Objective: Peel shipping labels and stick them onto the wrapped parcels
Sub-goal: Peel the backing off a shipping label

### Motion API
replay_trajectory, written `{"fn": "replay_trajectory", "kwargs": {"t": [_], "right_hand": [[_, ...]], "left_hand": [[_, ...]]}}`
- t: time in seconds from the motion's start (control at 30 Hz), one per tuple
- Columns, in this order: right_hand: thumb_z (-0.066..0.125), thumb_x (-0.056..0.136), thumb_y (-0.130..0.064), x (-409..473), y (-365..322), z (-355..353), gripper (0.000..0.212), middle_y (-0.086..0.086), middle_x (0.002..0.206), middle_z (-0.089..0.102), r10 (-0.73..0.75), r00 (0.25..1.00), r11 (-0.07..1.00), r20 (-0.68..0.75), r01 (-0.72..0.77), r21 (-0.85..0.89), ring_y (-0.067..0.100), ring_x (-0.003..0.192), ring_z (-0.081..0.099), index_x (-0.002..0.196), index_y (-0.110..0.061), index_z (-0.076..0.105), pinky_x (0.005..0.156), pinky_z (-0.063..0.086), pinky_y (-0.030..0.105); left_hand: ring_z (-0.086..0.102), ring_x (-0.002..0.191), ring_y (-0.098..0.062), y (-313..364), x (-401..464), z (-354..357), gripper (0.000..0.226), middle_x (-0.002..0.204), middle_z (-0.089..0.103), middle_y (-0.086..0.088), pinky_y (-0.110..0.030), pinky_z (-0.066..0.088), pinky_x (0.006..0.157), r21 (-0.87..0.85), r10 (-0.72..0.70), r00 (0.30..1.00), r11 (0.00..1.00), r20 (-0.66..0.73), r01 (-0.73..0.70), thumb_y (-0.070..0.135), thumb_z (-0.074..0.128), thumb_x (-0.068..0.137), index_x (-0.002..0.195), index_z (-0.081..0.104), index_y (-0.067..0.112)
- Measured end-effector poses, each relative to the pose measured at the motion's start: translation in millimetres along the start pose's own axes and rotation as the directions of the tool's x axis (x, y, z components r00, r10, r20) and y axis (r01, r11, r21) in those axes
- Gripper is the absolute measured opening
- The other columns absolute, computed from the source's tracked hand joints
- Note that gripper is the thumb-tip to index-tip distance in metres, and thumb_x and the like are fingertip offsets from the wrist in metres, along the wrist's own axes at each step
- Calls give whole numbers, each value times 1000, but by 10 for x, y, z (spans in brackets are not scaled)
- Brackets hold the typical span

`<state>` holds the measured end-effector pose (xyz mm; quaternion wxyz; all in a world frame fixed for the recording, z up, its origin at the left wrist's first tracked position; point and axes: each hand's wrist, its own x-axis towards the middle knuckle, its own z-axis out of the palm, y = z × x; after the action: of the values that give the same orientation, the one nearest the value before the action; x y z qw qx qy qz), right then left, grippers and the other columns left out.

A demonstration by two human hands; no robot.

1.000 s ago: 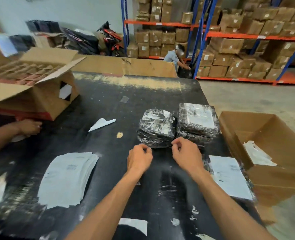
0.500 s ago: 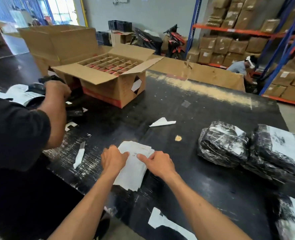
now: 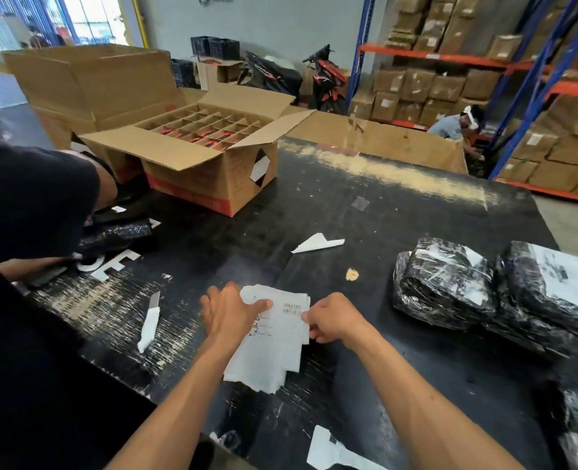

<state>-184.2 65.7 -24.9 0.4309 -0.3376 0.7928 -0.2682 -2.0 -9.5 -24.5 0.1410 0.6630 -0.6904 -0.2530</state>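
Head view, black scuffed worktable (image 3: 365, 212). A fanned stack of white paper shipping labels (image 3: 270, 347) lies on the table at about 6 o'clock of frame centre, top sheet showing a barcode near its upper right corner. Left hand (image 3: 228, 315) rests flat on the stack's upper left part, fingers fairly straight, thumb extended across the top sheet toward the barcode. Right hand (image 3: 335, 320) is at the stack's right edge, at 3 o'clock of the left hand, fingers curled and pinching the edge of the sheets. Two parcels wrapped in black plastic film: the nearer one (image 3: 443, 283) at 3 o'clock of the stack, well apart from it; the second (image 3: 552, 293), bearing a white label on top, touching it on its 3 o'clock side. Open brown cardboard carton with divider cells (image 3: 206, 147) at 11 o'clock. Folded white paper scrap (image 3: 318, 243) at 12 o'clock of the stack. Another person's black sleeve (image 3: 26, 198) at 9 o'clock.
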Motion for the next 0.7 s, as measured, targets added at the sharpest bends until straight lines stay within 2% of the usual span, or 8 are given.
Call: {"fn": "replay_trajectory", "kwargs": {"t": [0.1, 0.17, 0.2, 0.27, 0.33, 0.43, 0.57, 0.7], "right_hand": [[69, 95, -16, -27, -28, -248, 8, 4, 77, 72, -52, 999, 992, 8, 51, 118, 12, 63, 66, 89, -10, 70, 61, 56, 25], [67, 97, -13, -59, -73, -400, 13, 3, 76, 71, -91, 995, 970, 32, 81, 228, 10, 61, 65, 84, -12, 67, 64, 57, 26], [66, 98, -12, -77, -97, -455, 14, 2, 75, 71, -104, 994, 961, 41, 89, 261, 9, 61, 64, 84, -12, 67, 64, 57, 26], [64, 99, -12, -96, -129, -513, 12, 3, 75, 71, -112, 992, 959, 62, 92, 269, 10, 62, 65, 88, -11, 68, 67, 58, 26], [64, 99, -12, -83, -129, -487, 9, 3, 76, 72, -112, 990, 961, 81, 87, 262, 11, 63, 66, 92, -9, 68, 66, 58, 25], [65, 98, -14, -24, -94, -350, 12, 4, 74, 72, -92, 993, 963, 79, 69, 259, 11, 62, 66, 101, -3, 70, 61, 57, 24], [67, 97, -14, 56, -76, -214, 17, 8, 78, 75, -29, 997, 964, 69, 10, 266, 15, 66, 69, 103, 1, 73, 66, 60, 29], [69, 95, -13, 48, -153, -145, 15, 10, 83, 75, 15, 989, 975, 147, -48, 217, 19, 72, 71, 101, 0, 73, 67, 61, 30]], "left_hand": [[38, 129, -35, 91, 85, 45, 76, 134, 56, -15, -42, 37, 102, -35, 56, 998, 998, 2, -55, 69, 70, 77, 130, 63, 14], [45, 128, -31, 201, 111, 42, 73, 131, 61, -9, -42, 42, 99, -168, 64, 997, 984, 49, -55, 70, 65, 80, 128, 64, 14], [54, 123, -28, 263, 130, 32, 68, 126, 65, -5, -40, 47, 95, -288, 51, 993, 958, 104, -19, 67, 66, 82, 124, 66, 14], [70, 98, -21, 385, 155, -6, 48, 108, 75, -4, -33, 54, 78, -536, 9, 962, 832, 273, 144, 51, 75, 83, 108, 72, 9], [74, 80, -23, 430, 185, -23, 32, 94, 78, -10, -32, 56, 67, -597, -13, 929, 763, 369, 248, 30, 81, 83, 98, 72, 4], [72, 73, -29, 377, 239, 10, 18, 86, 77, -15, -39, 59, 68, -601, -50, 959, 770, 278, 214, 17, 80, 84, 89, 71, 2], [67, 76, -28, 265, 274, -13, 24, 75, 74, -6, -32, 52, 72, -484, -60, 996, 871, 65, 84, 30, 80, 82, 69, 74, 11], [63, 75, -22, 289, 248, -194, 25, 74, 73, -1, -29, 47, 70, -482, -66, 993, 876, -102, 8, 39, 76, 83, 73, 78, 16]]}}
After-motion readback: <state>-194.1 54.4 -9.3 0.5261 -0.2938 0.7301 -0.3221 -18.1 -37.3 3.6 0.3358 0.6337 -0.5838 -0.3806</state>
